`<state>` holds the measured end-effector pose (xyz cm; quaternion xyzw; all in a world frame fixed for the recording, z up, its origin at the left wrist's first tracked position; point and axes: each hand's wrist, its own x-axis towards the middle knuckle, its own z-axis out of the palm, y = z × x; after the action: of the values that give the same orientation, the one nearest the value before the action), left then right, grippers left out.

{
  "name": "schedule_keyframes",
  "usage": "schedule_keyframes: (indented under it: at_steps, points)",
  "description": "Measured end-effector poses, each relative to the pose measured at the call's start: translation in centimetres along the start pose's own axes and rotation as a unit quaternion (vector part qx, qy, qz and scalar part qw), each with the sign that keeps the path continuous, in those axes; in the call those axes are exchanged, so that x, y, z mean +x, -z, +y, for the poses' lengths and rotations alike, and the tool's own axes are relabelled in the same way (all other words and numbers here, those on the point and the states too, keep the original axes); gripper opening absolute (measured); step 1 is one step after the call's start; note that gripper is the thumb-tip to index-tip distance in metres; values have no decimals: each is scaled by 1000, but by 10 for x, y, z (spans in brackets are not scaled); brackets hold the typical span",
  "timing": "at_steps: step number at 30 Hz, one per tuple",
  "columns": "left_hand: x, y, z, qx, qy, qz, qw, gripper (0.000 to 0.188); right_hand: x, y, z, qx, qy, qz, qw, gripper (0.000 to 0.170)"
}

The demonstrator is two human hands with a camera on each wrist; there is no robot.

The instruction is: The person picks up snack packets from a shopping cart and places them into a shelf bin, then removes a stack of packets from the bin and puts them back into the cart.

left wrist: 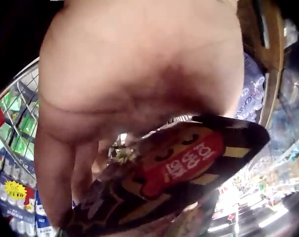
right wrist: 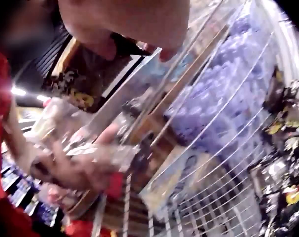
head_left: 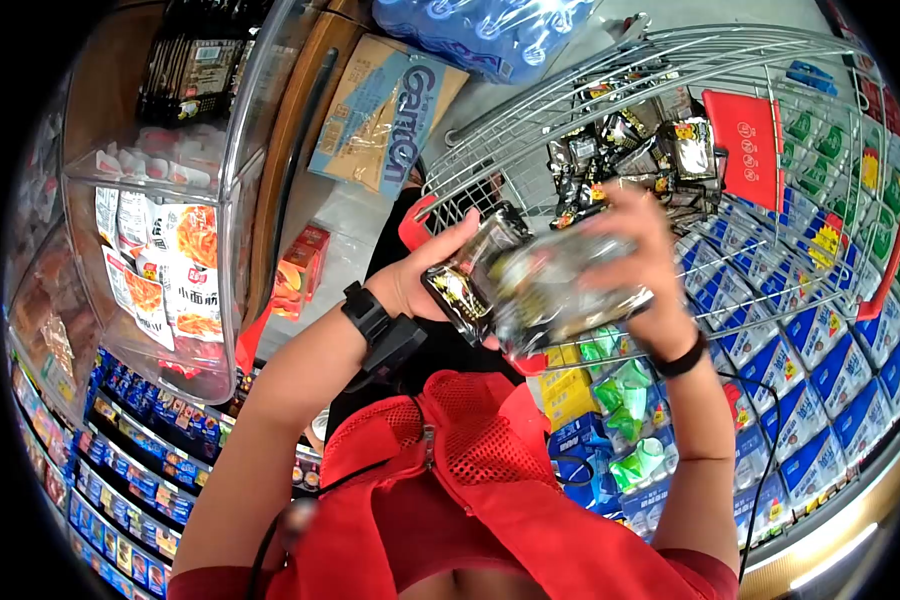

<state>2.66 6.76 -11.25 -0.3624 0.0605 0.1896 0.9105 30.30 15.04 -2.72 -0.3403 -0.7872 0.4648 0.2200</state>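
My left hand (head_left: 417,272) holds a black snack packet (head_left: 457,300) with gold print, out over the near end of the shopping cart. In the left wrist view a black packet with a red label and a cartoon face (left wrist: 179,165) lies across the fingers, below the palm (left wrist: 139,64). My right hand (head_left: 648,245), blurred by motion, grips a shiny clear-and-dark packet (head_left: 575,295) just right of the left hand's one. Its fingers (right wrist: 107,47) curl over the packet's edge in the right wrist view. Black packets (head_left: 630,140) lie heaped in the cart (head_left: 490,160).
A red sign (head_left: 745,150) stands inside the cart. On the left is a clear bin (head_left: 230,180) of snack bags. A cardboard carton (head_left: 385,115) and wrapped bottles (head_left: 490,35) sit beyond. Blue-and-white boxes (head_left: 830,390) are stacked at right.
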Motion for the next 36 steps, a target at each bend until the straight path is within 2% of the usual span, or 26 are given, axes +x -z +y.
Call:
schedule_keyframes:
  at_steps: [1, 2, 3, 4, 6, 7, 8, 9, 10, 11, 12, 13, 17, 18, 19, 21, 23, 26, 27, 29, 31, 33, 35, 36]
  points:
    - [4, 8, -3, -124, -15, -3, 992, 73, 5, -10, -12, 13, 5, -100, 995, 26]
    - [7, -2, -11, 64, -53, 104, 991, 79, 6, -28, -12, 4, 0, -119, 993, 31]
    - [0, -15, -11, 142, 44, 27, 988, 82, 1, -46, -8, -2, -5, -139, 990, 36]
    - [-2, -18, -11, 179, 54, 43, 981, 74, -1, -54, -4, 0, -4, -139, 990, 36]
    - [-4, -4, -4, 232, 51, 76, 968, 61, 2, -65, 14, -151, 40, -112, 981, 45]
    - [-9, -3, -1, 279, 49, 92, 955, 60, 3, -67, 39, -142, 84, -57, 985, 51]
    - [-11, -2, 0, 291, 34, 94, 951, 60, 9, -64, 65, -241, -14, -69, 968, 50]
    - [-13, -2, 0, 306, 21, 97, 947, 61, 18, -53, 80, -307, -164, -15, 937, 48]
    - [-16, -3, -2, 278, 4, 129, 952, 63, 11, -43, 107, -378, -148, 81, 910, 58]
    - [-12, 8, 0, 269, -11, 106, 957, 65, -14, -41, 143, -472, -235, 58, 848, 66]
    - [-12, 9, 1, 269, -10, 108, 957, 66, -31, -40, 170, -509, -375, -52, 773, 69]
    - [-13, 10, 1, 266, -10, 111, 957, 66, -46, -36, 191, -491, -434, -138, 743, 70]
    - [-13, 21, -1, 338, -25, 156, 928, 66, -60, -29, 216, -456, -513, -146, 713, 74]
    - [-13, 25, -2, 328, -32, 159, 931, 64, -66, -31, 217, -455, -503, -136, 722, 72]
    - [-10, 27, -1, 294, -42, 121, 947, 63, -68, -31, 219, -444, -521, -149, 713, 60]
    - [-8, 18, -4, 267, -61, 141, 951, 64, -75, -26, 219, -415, -566, -173, 691, 46]
    - [-7, 18, -3, 266, -59, 132, 953, 65, -96, -22, 232, -323, -635, -128, 690, 35]
    - [-8, 15, 1, 243, -65, 129, 959, 66, -128, -14, 233, -307, -562, -45, 767, 21]
    - [-8, 15, 1, 217, -68, 133, 965, 66, -127, -8, 217, -330, -521, -39, 786, 25]
    - [-8, 14, 4, 202, -54, 132, 969, 67, -113, -4, 168, -316, -448, 29, 836, 25]
    - [-7, 13, 5, 205, -35, 140, 968, 66, -59, -2, 81, -191, -481, 79, 852, 39]
    - [-5, 18, 7, 207, -35, 130, 969, 60, -33, -7, 21, 34, -422, 120, 898, 58]
    - [-3, 14, 10, 161, -17, 129, 978, 54, -28, -9, -7, 126, -353, 15, 927, 55]
    - [-6, 35, 16, 173, 6, 81, 982, 58, -22, -14, -12, 130, -294, -32, 946, 47]
